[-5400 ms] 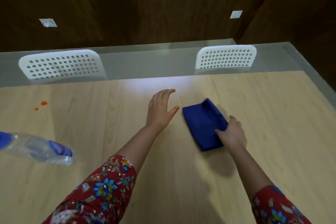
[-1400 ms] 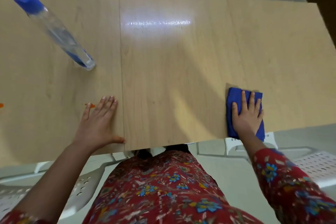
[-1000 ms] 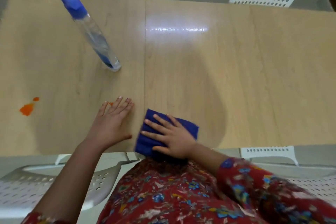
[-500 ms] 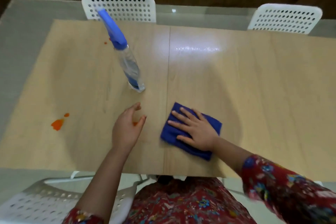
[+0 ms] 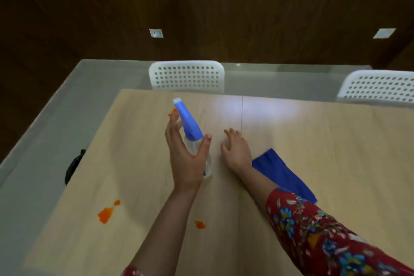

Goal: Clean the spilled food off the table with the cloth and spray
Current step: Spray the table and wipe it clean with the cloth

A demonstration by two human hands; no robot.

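1. The bottle (image 5: 192, 134) stands upright on the table (image 5: 324, 141), with a blue trigger head above a clear body. I place everything else from it.
2. My left hand (image 5: 186, 159) is spread round the bottle. Its fingers (image 5: 173, 125) are straight on the bottle's left, the thumb (image 5: 206, 140) is on its right, and the palm is in front of the clear body. The grip is not yet closed, and I cannot tell whether the palm touches the plastic.
3. I judge the bottle to be thin plastic and light, though I cannot tell how full it is. It is tall and narrow, so a nudge could tip it, and the body may be slick. I would wrap the neck just under the blue head, keep the index finger free for the trigger, and not squeeze the soft body.
4. My right hand (image 5: 237, 152) lies just right of the bottle, fingers loose on the table, holding nothing.
5. The cloth (image 5: 280, 175), blue and folded, lies flat further right of the bottle, beside the right wrist, its near end by the sleeve (image 5: 324, 231). It looks soft and limp, so a flat palm or a pinch at an edge will serve.
6. Three orange marks remain unwiped. The big spill (image 5: 107, 213) is nearer me and left of the bottle, the small spill (image 5: 200, 224) is nearer me below it, and the specks (image 5: 173, 114) are just behind it.
7. Beyond the bottle stand two white chairs (image 5: 187, 77). Far left, off the table edge, is a black thing (image 5: 74, 167) that I cannot identify.
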